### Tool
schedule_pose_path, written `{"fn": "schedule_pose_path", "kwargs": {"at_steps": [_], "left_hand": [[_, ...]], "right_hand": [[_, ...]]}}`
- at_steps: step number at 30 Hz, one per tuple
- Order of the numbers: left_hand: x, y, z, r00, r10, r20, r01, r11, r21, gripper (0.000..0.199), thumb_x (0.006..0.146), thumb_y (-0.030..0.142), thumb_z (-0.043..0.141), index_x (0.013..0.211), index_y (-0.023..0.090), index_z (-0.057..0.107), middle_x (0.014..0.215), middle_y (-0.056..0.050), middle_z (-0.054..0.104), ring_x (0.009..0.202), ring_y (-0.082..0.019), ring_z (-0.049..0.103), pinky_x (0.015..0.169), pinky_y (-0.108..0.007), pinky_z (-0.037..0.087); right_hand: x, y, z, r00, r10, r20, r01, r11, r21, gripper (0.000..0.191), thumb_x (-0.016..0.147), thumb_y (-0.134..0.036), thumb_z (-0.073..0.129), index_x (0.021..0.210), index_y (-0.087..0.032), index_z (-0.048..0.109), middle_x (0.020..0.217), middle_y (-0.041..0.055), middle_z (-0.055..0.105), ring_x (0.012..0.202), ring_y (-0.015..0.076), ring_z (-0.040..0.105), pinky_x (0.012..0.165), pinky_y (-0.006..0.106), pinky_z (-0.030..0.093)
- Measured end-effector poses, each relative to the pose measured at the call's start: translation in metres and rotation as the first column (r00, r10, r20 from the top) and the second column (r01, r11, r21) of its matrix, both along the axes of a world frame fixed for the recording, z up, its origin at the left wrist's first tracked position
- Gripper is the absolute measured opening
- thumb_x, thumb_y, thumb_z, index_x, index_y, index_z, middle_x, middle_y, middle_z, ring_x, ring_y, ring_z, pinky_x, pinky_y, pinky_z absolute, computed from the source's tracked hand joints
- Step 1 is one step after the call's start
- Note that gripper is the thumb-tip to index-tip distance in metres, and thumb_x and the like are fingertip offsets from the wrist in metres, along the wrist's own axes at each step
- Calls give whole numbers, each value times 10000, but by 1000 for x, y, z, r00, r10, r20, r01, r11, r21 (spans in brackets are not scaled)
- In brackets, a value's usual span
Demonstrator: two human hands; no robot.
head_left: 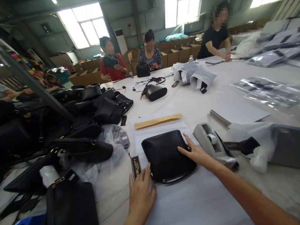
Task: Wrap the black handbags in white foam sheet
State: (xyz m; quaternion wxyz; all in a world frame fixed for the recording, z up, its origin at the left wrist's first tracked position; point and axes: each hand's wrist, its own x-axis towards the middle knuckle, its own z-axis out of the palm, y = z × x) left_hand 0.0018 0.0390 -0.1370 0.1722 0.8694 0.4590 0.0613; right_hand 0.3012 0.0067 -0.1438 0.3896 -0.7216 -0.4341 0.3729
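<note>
In front of me a black handbag (169,155) lies flat on white wrapping sheets (165,213), its zipped edge toward me. My left hand (141,194) is at the bag's lower left corner, fingers stretched out beside a black hang tag (136,167) lettered DELUXITY. My right hand (194,152) rests at the bag's right side with fingers spread, the fingertips touching its surface. Beyond the bag, a tan paper strip (158,121) crosses the top of the sheets. A grey tape dispenser (209,141) stands just right of my right hand.
Black bags (65,115) are heaped at the left, under a slanting metal bar (30,76). A wrapped bag (293,144) and clear plastic packages (278,91) lie right. Another bag (155,92) stands ahead. Several people work around the table, with cardboard boxes (178,55) behind.
</note>
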Motion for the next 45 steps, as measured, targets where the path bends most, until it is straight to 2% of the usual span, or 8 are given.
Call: {"fn": "schedule_pose_path", "kwargs": {"at_steps": [6, 13, 18, 24, 28, 31, 37, 45], "left_hand": [[-13, 13, 17, 988, -153, -15, 153, 988, 27, 847, 722, -64, 325, 1495, 284, 336, 1409, -50, 540, 1239, -194, 523, 1040, -348, 437], [-24, 4, 24, 938, 24, -345, 13, 995, 104, 597, 875, 154, 517, 1460, 206, 408, 1255, -124, 647, 1060, -283, 626, 872, -400, 505], [-39, 9, 29, 957, 37, -286, 17, 983, 185, 491, 912, 321, 545, 1376, 166, 512, 1297, -154, 626, 1127, -314, 613, 904, -440, 501], [1, 6, 29, 970, -233, 66, 210, 945, 250, 564, 945, 449, 484, 1447, 202, 414, 1489, -120, 459, 1382, -285, 405, 1125, -473, 352], [45, -1, 26, 947, -315, 69, 286, 919, 272, 584, 944, 469, 485, 1473, 246, 382, 1584, -98, 299, 1472, -311, 213, 1142, -534, 298], [62, -3, 16, 960, -282, 0, 270, 922, 276, 596, 931, 475, 505, 1473, 254, 390, 1607, -97, 229, 1484, -356, 133, 1124, -600, 279], [62, -5, 1, 968, -252, 0, 240, 922, 304, 613, 930, 486, 498, 1489, 283, 352, 1616, -77, 207, 1488, -347, 114, 1129, -607, 255], [61, -5, -9, 971, -235, 38, 209, 920, 333, 619, 923, 520, 500, 1484, 306, 352, 1617, -51, 211, 1489, -337, 119, 1134, -612, 244]], "right_hand": [[-10, -16, 8, 997, -66, 40, 66, 998, -11, 972, 782, -625, 636, 1553, -294, 144, 1368, 112, 574, 1299, 300, 508, 1098, 483, 367], [-13, -29, 2, 997, -62, 47, 62, 998, 1, 840, 823, -587, 595, 1530, -300, 243, 1446, 54, 505, 1315, 282, 488, 1120, 461, 356], [-17, -39, 2, 981, -80, 176, 67, 995, 79, 732, 863, -501, 581, 1503, -257, 323, 1377, 94, 567, 1247, 283, 550, 1059, 465, 437], [-11, -94, 26, 754, -309, 579, 49, 906, 420, 392, 955, -326, 493, 1335, -269, 571, 1363, 49, 580, 1326, 251, 462, 1144, 445, 360], [11, -141, 32, 599, -435, 672, 112, 877, 468, 349, 958, -303, 490, 1272, -237, 629, 1364, 61, 582, 1357, 269, 422, 1154, 470, 341], [20, -176, 22, 522, -456, 721, 174, 884, 433, 344, 963, -319, 476, 1247, -225, 646, 1391, 72, 559, 1382, 279, 389, 1150, 492, 332], [3, -233, -18, 429, -273, 861, 211, 957, 199, 377, 945, -426, 497, 1187, -199, 675, 1498, 101, 440, 1451, 343, 239, 1161, 575, 218], [3, -235, -41, 378, -97, 921, 206, 978, 18, 492, 920, -576, 472, 1130, -202, 713, 1536, 106, 379, 1445, 371, 223, 1135, 610, 217]]}}
